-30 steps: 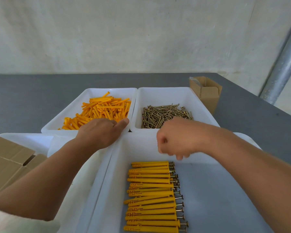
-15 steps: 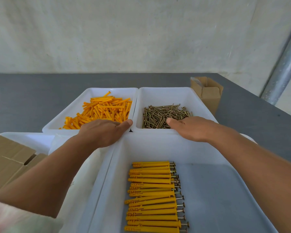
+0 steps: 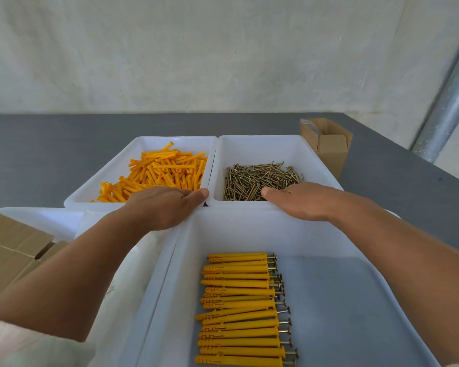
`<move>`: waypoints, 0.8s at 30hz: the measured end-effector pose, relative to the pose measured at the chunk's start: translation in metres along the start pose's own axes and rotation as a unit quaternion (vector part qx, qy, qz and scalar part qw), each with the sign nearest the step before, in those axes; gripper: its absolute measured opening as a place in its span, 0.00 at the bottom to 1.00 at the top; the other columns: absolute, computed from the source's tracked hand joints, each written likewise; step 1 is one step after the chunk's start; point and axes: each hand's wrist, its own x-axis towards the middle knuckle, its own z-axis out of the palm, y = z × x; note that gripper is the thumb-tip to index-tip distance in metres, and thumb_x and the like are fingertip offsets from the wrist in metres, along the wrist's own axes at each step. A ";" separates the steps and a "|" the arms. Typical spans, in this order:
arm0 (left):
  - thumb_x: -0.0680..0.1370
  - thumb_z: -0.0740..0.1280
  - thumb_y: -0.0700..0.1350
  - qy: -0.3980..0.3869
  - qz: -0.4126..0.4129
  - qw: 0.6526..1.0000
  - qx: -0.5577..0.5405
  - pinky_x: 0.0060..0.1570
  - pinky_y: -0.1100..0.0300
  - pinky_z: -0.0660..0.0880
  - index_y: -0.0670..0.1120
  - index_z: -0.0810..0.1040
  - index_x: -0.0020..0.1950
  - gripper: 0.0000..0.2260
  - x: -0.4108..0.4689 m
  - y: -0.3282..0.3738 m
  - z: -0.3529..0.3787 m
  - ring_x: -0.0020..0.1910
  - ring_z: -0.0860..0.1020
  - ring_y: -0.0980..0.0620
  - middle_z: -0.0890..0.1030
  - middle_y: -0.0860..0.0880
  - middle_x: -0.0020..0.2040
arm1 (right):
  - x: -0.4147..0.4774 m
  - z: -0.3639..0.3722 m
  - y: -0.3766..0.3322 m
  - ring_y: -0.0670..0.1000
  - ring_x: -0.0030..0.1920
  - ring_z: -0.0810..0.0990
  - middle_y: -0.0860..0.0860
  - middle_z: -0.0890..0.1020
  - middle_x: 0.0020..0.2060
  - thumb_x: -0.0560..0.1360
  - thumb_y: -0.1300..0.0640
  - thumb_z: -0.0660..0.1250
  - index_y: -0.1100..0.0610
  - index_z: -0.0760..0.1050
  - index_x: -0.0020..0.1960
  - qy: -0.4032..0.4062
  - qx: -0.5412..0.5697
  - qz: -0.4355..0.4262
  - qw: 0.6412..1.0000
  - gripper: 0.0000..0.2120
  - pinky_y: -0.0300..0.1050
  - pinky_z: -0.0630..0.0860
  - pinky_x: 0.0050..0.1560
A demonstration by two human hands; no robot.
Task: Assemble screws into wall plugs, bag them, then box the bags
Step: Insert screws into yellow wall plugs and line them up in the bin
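Note:
Loose orange wall plugs (image 3: pixel 159 172) fill the back left white bin (image 3: pixel 112 172). Brass screws (image 3: pixel 257 180) lie heaped in the back right bin (image 3: pixel 263 147). My left hand (image 3: pixel 162 206) rests at the near edge of the plug bin, thumb straight along the rim, fingers dipped among the plugs and hidden. My right hand (image 3: pixel 300 201) lies flat over the near edge of the screw pile, thumb out, fingertips hidden among the screws. A row of assembled plugs with screws (image 3: pixel 241 308) lies in the front tray (image 3: pixel 249 229).
Flattened cardboard boxes (image 3: pixel 8 250) lie at the left on another white tray (image 3: pixel 51 218). A small open cardboard box (image 3: pixel 329 144) stands behind the screw bin on the grey table (image 3: pixel 37 154). A metal pole (image 3: pixel 448 107) rises at the right.
My right hand, a fist above the front tray a second ago, has moved forward and flattened onto the screws. My left hand has stayed at the plug bin.

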 end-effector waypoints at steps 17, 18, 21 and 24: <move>0.74 0.39 0.72 -0.004 0.019 1.000 0.000 0.52 0.54 0.66 0.58 0.73 0.65 0.33 0.003 -0.004 0.000 0.63 0.72 0.48 0.77 0.51 0.64 | 0.002 0.003 0.000 0.57 0.67 0.71 0.54 0.73 0.69 0.78 0.30 0.38 0.53 0.73 0.69 0.031 -0.033 0.011 0.999 0.39 0.54 0.67 0.64; 0.73 0.38 0.72 -0.005 0.023 1.000 0.001 0.54 0.54 0.66 0.59 0.72 0.65 0.35 0.003 -0.004 0.000 0.64 0.72 0.48 0.76 0.52 0.65 | 0.002 0.003 0.000 0.57 0.68 0.70 0.53 0.73 0.70 0.77 0.30 0.38 0.52 0.72 0.70 0.031 -0.037 0.012 0.999 0.39 0.54 0.66 0.64; 0.69 0.36 0.74 -0.012 0.030 0.999 0.007 0.61 0.52 0.65 0.62 0.71 0.70 0.40 0.000 -0.002 -0.002 0.71 0.68 0.48 0.72 0.54 0.71 | 0.001 0.003 0.000 0.57 0.68 0.70 0.54 0.73 0.70 0.77 0.29 0.38 0.52 0.73 0.70 0.035 -0.039 0.013 0.999 0.40 0.54 0.66 0.63; 0.65 0.35 0.75 -0.009 0.025 1.000 0.015 0.57 0.54 0.67 0.56 0.79 0.63 0.45 0.001 -0.001 -0.003 0.66 0.72 0.47 0.77 0.51 0.66 | -0.001 0.002 -0.001 0.56 0.63 0.73 0.54 0.76 0.65 0.77 0.29 0.39 0.54 0.76 0.66 0.048 -0.029 0.009 0.998 0.39 0.52 0.68 0.58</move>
